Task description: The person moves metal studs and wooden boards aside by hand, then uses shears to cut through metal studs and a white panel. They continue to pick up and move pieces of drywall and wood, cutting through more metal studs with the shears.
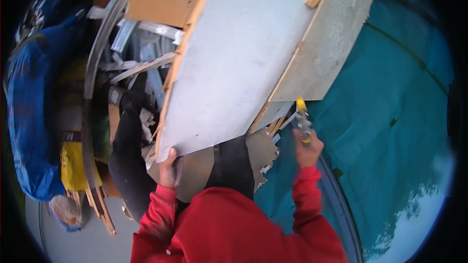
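A large white panel (229,63) with a rough wooden strip along its left edge slants across the middle of the view. At its lower left corner my left hand (169,169) is closed on the edge, the thumb showing and the other fingers mostly hidden. My right hand (308,150) grips a yellow-and-silver hand tool (303,124); blur hides its exact kind. The tool's yellow end points up, close to the lower edge of a greyish board (324,44). That board lies along the right side of the white panel, with wood strips at its edge.
Metal profiles and broken wood (146,48) are heaped at the upper left, behind a curved rail (92,63). Left of it are a blue bag (31,112) and a yellow sack (75,165). A teal sheet (390,83) covers the right. My dark-clothed legs (231,163) are below the panel.
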`<act>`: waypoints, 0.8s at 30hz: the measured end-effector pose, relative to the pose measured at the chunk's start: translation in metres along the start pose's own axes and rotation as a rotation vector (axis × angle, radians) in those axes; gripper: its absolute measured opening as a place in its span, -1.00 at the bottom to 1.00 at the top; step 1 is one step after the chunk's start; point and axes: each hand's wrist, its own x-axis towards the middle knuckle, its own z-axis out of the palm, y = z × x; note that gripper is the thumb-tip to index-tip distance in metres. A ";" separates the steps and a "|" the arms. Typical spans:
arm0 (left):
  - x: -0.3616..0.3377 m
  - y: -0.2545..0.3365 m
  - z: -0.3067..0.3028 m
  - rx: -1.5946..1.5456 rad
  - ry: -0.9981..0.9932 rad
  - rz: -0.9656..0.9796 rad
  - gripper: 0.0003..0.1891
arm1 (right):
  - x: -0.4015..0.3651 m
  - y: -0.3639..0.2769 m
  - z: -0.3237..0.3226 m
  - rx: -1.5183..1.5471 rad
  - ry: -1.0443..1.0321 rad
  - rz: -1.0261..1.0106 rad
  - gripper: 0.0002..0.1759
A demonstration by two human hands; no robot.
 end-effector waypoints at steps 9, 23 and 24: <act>-0.025 -0.005 0.000 0.102 -0.114 0.047 -0.40 | 0.115 -0.291 0.068 0.111 -0.074 -1.001 -0.58; -0.084 -0.012 0.007 0.646 -0.486 0.133 -0.30 | 0.052 -0.266 0.019 -0.329 -0.629 -1.141 -0.77; -0.092 -0.010 0.012 0.721 -0.533 0.135 -0.28 | 0.050 -0.264 0.010 -0.311 -0.659 -1.137 -0.78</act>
